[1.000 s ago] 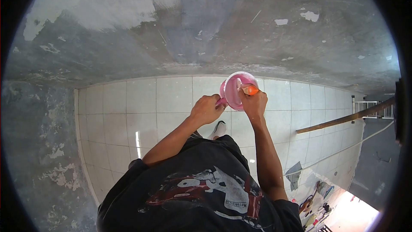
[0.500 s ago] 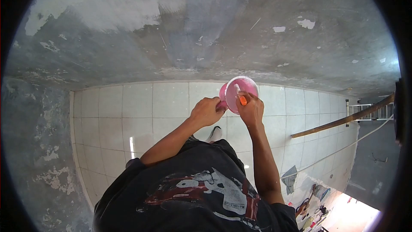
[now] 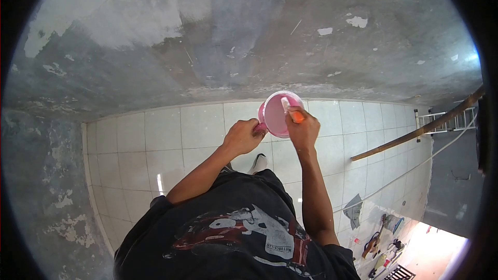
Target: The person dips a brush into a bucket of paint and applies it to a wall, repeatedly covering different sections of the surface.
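A pink round container (image 3: 275, 119) with a whitish rim hangs above the tiled floor, close to the wall. My left hand (image 3: 243, 137) is closed round its pink handle at the container's left side. In my right hand (image 3: 305, 131) is a tool with an orange handle (image 3: 297, 116), its pale end over the container's opening. What lies deeper inside the container is too small to tell.
Ahead stands a grey wall (image 3: 249, 31) with patchy, chipped coating. At the right are a long wooden pole (image 3: 399, 147), a metal ladder (image 3: 446, 122) and a pale cable (image 3: 410, 184). A grey cloth (image 3: 353, 211) and scattered items lie at the lower right.
The container and both hands sit slightly further left in the view. The tool's orange handle shows more, and the whole scene has shifted and turned a little with my head.
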A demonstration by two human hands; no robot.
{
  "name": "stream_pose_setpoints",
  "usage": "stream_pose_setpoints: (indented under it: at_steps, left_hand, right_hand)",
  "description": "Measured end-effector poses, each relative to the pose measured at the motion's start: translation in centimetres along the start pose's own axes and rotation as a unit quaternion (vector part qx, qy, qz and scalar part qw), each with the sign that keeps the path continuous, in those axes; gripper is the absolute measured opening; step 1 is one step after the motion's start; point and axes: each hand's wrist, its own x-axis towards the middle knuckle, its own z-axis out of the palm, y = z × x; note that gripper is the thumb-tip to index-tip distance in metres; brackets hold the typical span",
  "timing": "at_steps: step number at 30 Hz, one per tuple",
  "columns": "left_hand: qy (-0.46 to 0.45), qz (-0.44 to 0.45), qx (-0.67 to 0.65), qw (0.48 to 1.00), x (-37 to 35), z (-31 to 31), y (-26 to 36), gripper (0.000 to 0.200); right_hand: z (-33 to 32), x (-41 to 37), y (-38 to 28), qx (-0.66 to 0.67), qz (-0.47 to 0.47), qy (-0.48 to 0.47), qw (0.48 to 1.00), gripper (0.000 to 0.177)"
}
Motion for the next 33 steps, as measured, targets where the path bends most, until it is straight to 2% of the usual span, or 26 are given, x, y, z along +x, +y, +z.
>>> stream_pose_setpoints:
  at_steps: [2,3,4,6,10,12,13,15,19,21,22,24,27,28,30,32,33]
  left_hand:
    - [-0.006,0.006,-0.003,1.0,0.1,0.0,0.3,0.031]
    - [-0.009,0.008,-0.007,1.0,0.1,-0.1,0.5,0.031]
    - [-0.01,0.007,-0.008,1.0,0.0,-0.1,0.5,0.031]
    - [-0.019,0.017,-0.015,1.0,0.3,-0.4,0.4,0.031]
    - [-0.011,0.033,-0.009,0.999,0.8,-1.0,-0.4,0.03]
    - [-0.032,0.006,0.008,0.999,1.0,-1.6,-0.5,0.03]
    - [-0.032,0.004,0.007,0.999,1.0,-1.8,-0.7,0.03]
    - [-0.029,0.018,0.021,0.999,1.0,-2.1,-1.1,0.029]
    - [-0.029,0.018,0.007,0.999,0.7,-2.2,-1.0,0.028]
    - [-0.052,0.01,-0.004,0.999,-0.2,-2.2,-0.6,0.028]
    - [-0.053,0.009,-0.005,0.999,-0.3,-2.3,-0.4,0.028]
    - [-0.071,-0.002,0.012,0.997,-0.2,-2.5,0.0,0.028]
    - [-0.064,-0.001,0.019,0.998,-0.2,-2.8,-0.2,0.028]
    - [-0.061,-0.005,0.016,0.998,-0.3,-2.7,-0.2,0.028]
    - [-0.051,-0.008,0.02,0.998,0.5,-2.7,-0.3,0.028]
    - [-0.046,-0.016,0.016,0.999,0.3,-2.5,-0.1,0.028]
    - [-0.045,-0.02,0.013,0.999,0.3,-2.3,-0.1,0.029]
  right_hand:
    - [1.1,-0.2,0.3,-0.014,-0.084,0.021,0.996,0.013]
    - [1.5,-0.1,0.0,-0.01,-0.095,0.036,0.995,0.013]
    - [1.5,0.0,-0.1,-0.01,-0.094,0.035,0.995,0.013]
    - [1.3,0.3,-0.4,-0.001,0.005,-0.04,0.999,0.014]
    - [1.0,0.6,-0.5,0.069,0.002,-0.063,0.996,0.014]
    - [0.3,0.8,-0.9,0.075,-0.027,-0.137,0.987,0.015]
    - [0.0,1.0,-0.9,0.076,-0.027,-0.139,0.987,0.015]
    - [-0.8,1.6,-0.9,0.059,-0.105,-0.209,0.97,0.014]
    - [-2.7,2.7,-1.2,0.005,-0.17,-0.231,0.958,0.013]
    - [-3.2,2.9,-1.1,0.027,-0.292,-0.234,0.927,0.015]
    - [-3.1,3.2,-1.2,0.026,-0.29,-0.234,0.927,0.015]
    - [-2.8,3.7,-1.3,0.023,-0.382,-0.244,0.891,0.016]
    - [-1.4,3.4,-0.6,-0.026,-0.399,-0.252,0.881,0.016]
    - [-0.9,2.8,-0.5,-0.025,-0.402,-0.255,0.879,0.016]
    - [0.3,2.2,-0.4,-0.061,-0.26,-0.189,0.945,0.015]
    - [0.8,1.5,-0.5,-0.056,-0.224,-0.157,0.96,0.014]
    - [0.8,1.2,-0.6,-0.036,-0.157,-0.141,0.977,0.013]
